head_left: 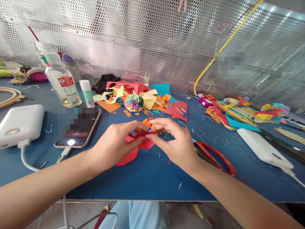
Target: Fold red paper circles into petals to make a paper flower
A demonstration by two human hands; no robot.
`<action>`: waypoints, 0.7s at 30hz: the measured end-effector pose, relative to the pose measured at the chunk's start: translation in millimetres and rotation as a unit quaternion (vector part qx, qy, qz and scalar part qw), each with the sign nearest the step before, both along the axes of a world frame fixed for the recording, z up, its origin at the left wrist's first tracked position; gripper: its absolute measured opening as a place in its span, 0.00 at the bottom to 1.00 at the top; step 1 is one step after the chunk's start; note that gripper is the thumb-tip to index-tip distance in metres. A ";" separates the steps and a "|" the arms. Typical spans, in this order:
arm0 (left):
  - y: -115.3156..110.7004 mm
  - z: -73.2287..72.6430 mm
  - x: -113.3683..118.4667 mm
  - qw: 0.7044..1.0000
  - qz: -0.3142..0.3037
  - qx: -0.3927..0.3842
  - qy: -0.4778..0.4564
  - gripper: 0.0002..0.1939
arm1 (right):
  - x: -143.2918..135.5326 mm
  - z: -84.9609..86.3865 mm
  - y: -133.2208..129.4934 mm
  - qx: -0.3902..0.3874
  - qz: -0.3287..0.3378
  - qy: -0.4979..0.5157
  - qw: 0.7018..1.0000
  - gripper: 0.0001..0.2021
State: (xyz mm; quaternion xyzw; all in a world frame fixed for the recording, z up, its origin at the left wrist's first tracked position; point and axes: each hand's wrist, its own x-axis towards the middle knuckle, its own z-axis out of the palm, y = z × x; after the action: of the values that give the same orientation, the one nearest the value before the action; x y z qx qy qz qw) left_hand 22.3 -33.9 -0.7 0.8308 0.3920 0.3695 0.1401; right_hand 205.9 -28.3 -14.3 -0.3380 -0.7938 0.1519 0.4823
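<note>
Between my two hands, just above the blue table, is a piece of red paper (145,143) that looks folded or pleated. My left hand (119,140) pinches its left part between thumb and fingers. On the right part, my right hand (175,136) grips in the same way, the fingertips of both hands nearly meeting. A flat red paper circle (128,156) lies on the table under my left hand. Just beyond my fingers sits a small orange and red paper piece (147,122), partly hidden. Red-handled scissors (215,156) rest beside my right wrist, their blades mostly covered.
Behind the hands lie a multicoloured paper flower ball (133,102) and coloured paper scraps (116,93). At left stand a glue stick (87,93), a glass bottle (64,82), a phone (79,128) and a white power bank (22,124). Another power bank (264,148) lies right.
</note>
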 end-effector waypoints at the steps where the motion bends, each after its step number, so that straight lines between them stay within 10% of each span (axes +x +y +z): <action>1: 0.2 -0.3 0.1 1.000 -0.003 -0.003 0.008 0.07 | -0.1 0.2 -0.4 0.015 -0.006 -0.012 1.000 0.14; 11: -1.2 4.3 0.9 0.997 0.038 -0.071 -0.013 0.05 | -2.6 2.1 -5.0 0.058 -0.031 -0.045 0.997 0.11; 17: -0.8 -4.3 0.0 0.989 0.040 0.044 0.138 0.09 | -0.1 -1.4 -4.8 0.202 -0.044 -0.174 0.963 0.15; 21: 0.7 0.2 -0.4 0.999 0.030 -0.027 0.015 0.08 | -0.2 0.2 -4.8 0.142 -0.019 -0.090 0.986 0.14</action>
State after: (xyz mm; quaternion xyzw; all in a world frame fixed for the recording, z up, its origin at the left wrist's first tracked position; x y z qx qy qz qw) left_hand 21.9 -33.1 -0.5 0.8201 0.4288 0.3499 0.1455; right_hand 205.6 -33.1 -14.1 -0.2930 -0.8410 -0.0023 0.4548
